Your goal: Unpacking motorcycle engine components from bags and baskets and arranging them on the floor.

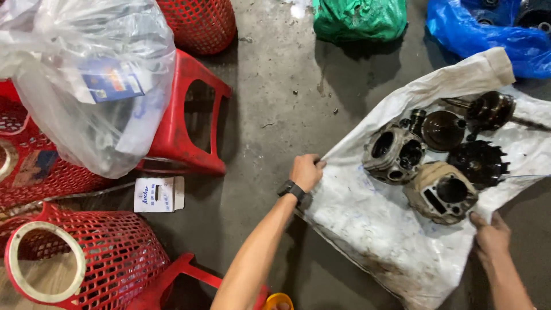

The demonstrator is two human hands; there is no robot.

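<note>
A dirty white woven sack (390, 235) lies spread on the concrete floor with greasy engine parts on it: two grey cylinder blocks (395, 154) (441, 192), a dark round cover (443, 130), a black toothed wheel (477, 163) and a crankshaft (491, 110). My left hand (306, 171), with a black watch on the wrist, grips the sack's left edge. My right hand (489, 234) holds the sack's near right edge, just below the nearer cylinder block.
A red plastic stool (189, 123) stands to the left, with a clear plastic bag (92, 80) on it. Red mesh baskets (86, 258) lie at the lower left, next to a small white box (158, 194). A green bag (359, 18) and a blue bag (488, 28) sit at the top.
</note>
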